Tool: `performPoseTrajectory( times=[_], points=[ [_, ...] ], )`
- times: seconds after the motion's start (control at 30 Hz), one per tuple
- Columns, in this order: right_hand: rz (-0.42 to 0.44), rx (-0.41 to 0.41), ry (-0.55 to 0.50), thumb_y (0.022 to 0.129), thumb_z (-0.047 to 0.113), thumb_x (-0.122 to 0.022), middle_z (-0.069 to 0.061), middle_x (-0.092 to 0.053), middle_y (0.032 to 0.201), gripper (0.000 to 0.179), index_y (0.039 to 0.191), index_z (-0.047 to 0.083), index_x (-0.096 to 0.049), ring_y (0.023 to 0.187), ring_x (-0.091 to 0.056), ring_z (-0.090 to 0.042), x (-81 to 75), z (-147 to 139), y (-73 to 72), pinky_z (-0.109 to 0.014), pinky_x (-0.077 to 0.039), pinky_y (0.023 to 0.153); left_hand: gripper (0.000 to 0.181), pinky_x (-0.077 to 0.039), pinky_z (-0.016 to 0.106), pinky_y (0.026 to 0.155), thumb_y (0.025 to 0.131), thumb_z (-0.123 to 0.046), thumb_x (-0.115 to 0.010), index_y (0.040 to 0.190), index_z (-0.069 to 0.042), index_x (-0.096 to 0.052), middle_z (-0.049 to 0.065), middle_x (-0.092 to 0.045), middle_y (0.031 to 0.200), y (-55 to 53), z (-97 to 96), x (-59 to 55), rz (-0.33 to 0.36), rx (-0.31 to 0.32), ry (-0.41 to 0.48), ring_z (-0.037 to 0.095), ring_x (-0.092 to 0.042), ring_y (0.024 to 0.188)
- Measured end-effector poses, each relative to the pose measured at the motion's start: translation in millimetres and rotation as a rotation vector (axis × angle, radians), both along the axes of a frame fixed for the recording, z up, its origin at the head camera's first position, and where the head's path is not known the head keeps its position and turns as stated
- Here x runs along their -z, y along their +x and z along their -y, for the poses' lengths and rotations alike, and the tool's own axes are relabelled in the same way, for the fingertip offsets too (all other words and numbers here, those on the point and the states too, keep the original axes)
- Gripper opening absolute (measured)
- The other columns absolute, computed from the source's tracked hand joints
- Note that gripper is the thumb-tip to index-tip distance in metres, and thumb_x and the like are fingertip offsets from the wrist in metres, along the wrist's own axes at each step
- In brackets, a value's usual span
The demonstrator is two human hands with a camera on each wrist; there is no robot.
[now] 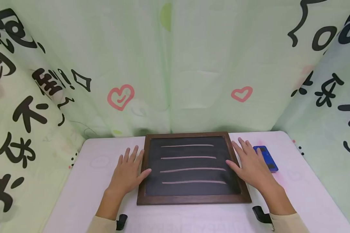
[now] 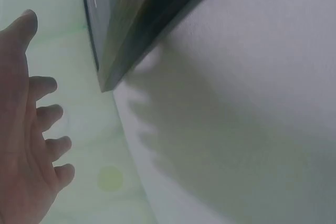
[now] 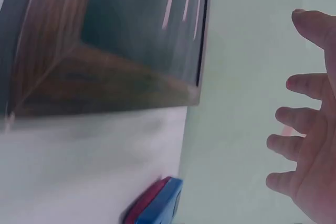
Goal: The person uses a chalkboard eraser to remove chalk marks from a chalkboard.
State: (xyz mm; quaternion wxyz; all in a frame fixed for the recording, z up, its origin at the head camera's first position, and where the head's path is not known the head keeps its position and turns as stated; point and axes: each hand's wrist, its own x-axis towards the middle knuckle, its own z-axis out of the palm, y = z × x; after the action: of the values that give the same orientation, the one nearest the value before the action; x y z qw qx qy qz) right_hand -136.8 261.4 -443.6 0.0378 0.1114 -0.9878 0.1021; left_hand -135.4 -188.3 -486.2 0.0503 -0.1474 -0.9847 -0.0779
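A small blackboard [image 1: 189, 163] in a brown wooden frame [image 1: 192, 199] lies on the white table, with several pale pink chalk lines drawn across it. My left hand [image 1: 126, 174] is held above the board's left edge, its fingers spread and its thumb overlapping the frame in the head view. Over the right edge hovers my right hand [image 1: 252, 168], also with spread fingers and holding nothing. Beyond that hand's fingers lies a blue block [image 1: 268, 160], which looks like a board eraser. In the right wrist view the eraser [image 3: 161, 203] shows a dark red layer beneath the blue.
A pale green curtain [image 1: 198, 74] with black writing and red hearts hangs behind the table and along both sides. White table surface [image 1: 297, 194] extends around the board. Black wrist mounts [image 1: 121, 222] show near both cuffs.
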Motion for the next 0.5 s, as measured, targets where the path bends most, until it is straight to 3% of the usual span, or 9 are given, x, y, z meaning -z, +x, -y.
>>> performPoseTrajectory(
  times=[0.27,0.5],
  points=[
    [0.044,0.029,-0.019,0.097,0.046,-0.066,-0.032,-0.030,0.163,0.081,0.158,0.000,-0.037,0.147,-0.031,-0.054,9.8,-27.8,-0.4,-0.082,-0.019,0.112,0.080,-0.028,0.067,0.121,0.100,-0.059,-0.056,0.161,-0.010,-0.038,0.017,-0.030,0.169,0.5,5.0,6.4,0.039,0.029,0.016,0.048,-0.027,0.154],
    [0.030,0.037,-0.041,0.098,0.046,-0.065,-0.034,-0.035,0.158,0.078,0.154,-0.002,-0.042,0.143,-0.036,-0.054,16.0,-49.7,-7.8,-0.083,-0.023,0.109,0.079,-0.031,0.067,0.119,0.099,-0.058,-0.058,0.160,-0.009,-0.040,0.016,-0.033,0.167,-0.9,8.8,9.4,0.015,0.064,0.016,0.049,-0.031,0.152]
  ],
)
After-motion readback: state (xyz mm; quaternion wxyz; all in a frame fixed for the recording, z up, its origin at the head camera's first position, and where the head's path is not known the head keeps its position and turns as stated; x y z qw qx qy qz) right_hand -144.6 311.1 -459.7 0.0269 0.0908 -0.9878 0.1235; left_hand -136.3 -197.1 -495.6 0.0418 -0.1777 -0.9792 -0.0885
